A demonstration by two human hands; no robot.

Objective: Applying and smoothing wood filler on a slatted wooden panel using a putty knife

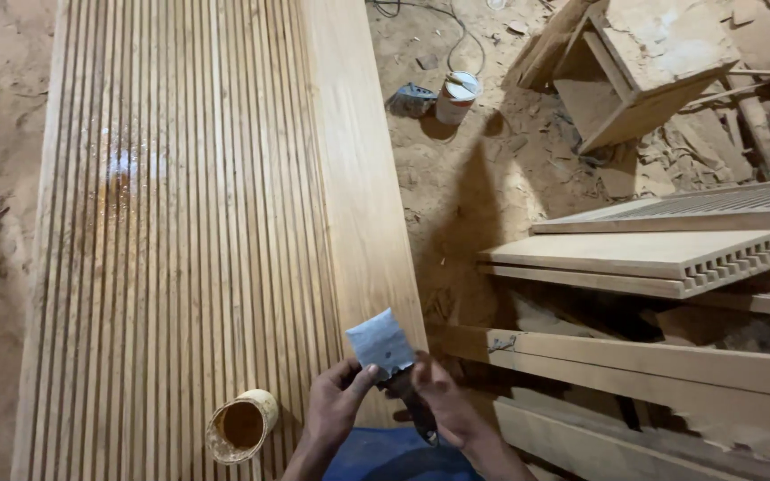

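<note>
Both hands meet at the bottom edge of the view, just off the near right corner of a long fluted wooden panel (189,232) whose grooves run straight away from the person, its long axis pointing up the frame. The left hand (336,405) pinches the lower corner of a small grey-blue sheet of sandpaper (381,343), which stands up between the hands and overlaps the panel's plain right border; the right hand (443,405) is closed around a dark, narrow tool (416,411) whose kind I cannot make out, its tip slanting down toward the person. The sandpaper looks stiff and lightly creased, roughly square, with a speckled face. The panel lies ahead and to the left, so the left hand is the nearer one to the grooves. A wet, glossy patch (122,178) shines far up the panel, and an open tin (242,426) with amber liquid rests on the grooves just left of the left hand.
</note>
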